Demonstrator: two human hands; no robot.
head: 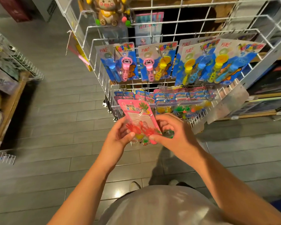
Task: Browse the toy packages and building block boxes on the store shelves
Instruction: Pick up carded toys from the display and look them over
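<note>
While both hands grip a pink toy package, wire rack stands behind; bubble-wand cards hang.

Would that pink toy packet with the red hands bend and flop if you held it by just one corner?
Probably a little. The pink packet looks like thin card with a clear plastic bubble, so it likely flexes but holds its shape. It seems light: the left hand and right hand hold it only by fingertips. The shiny plastic might be a bit slippery.

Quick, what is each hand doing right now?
Left hand: holding the pink toy package by its lower left edge.
Right hand: holding the same package by its lower right edge.
</note>
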